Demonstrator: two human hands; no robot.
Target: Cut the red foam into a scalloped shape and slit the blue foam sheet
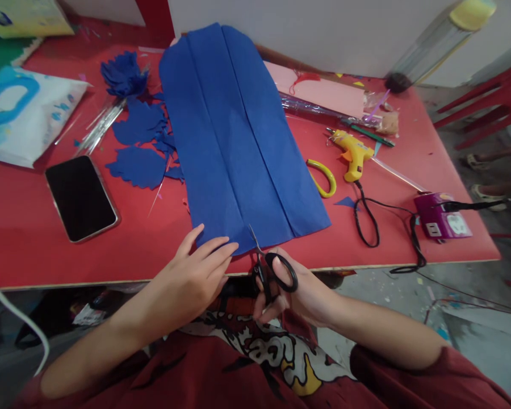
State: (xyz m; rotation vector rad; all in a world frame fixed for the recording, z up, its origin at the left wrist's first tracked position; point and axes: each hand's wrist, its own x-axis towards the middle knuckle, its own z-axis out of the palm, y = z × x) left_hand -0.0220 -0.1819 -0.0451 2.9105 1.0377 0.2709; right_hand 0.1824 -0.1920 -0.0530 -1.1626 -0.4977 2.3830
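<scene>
Holding scissors (293,279) — wipes packet (46,116) far left.

I see solid blue sheets (238,125) on a red counter (153,233), a yellow glue gun (354,154) and a purple power block (443,216).

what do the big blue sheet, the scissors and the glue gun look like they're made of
Blue sheet: matte paper or felt-like fabric, unclear which; soft surface, straight creases. Scissors: thin grey blade suggests metal; smooth black handles, likely plastic. Glue gun: probably plastic, smooth yellow moulded-looking body.
</scene>
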